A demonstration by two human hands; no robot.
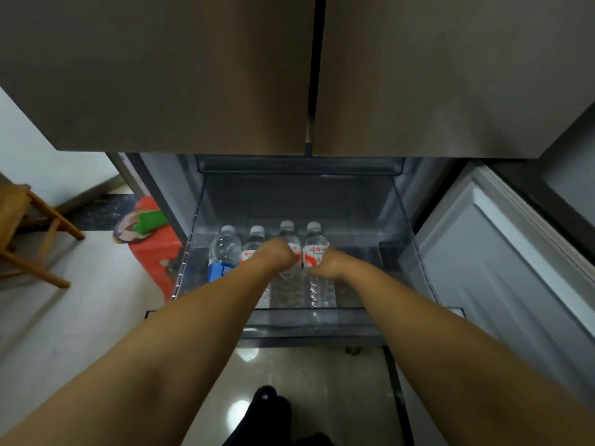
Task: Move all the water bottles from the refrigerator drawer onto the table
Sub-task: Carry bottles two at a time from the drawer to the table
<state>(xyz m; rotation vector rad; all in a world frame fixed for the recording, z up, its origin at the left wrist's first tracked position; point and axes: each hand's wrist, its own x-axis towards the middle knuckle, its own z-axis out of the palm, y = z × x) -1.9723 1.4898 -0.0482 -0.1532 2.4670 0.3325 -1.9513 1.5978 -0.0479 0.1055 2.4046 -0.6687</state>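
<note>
4 water bottles (224, 249) lay side by side in the open refrigerator drawer (391, 249). The left hand (276, 254) and right hand (329, 263) each curled onto a red-labelled bottle; grip contact was blurred. Best lifted by mid-body, straight up, clearing the drawer's front wall.

Four water bottles (225, 249) in drawer (399, 252): one blue-labelled left of left hand (277, 255), three red-labelled under both hands.

4 clear plastic bottles (317, 252); translucent plastic drawer (322, 320); matt brushed-metal doors (161, 75); glossy tiled floor (306, 381) (reflecting light); wooden stool (38, 226)
</note>
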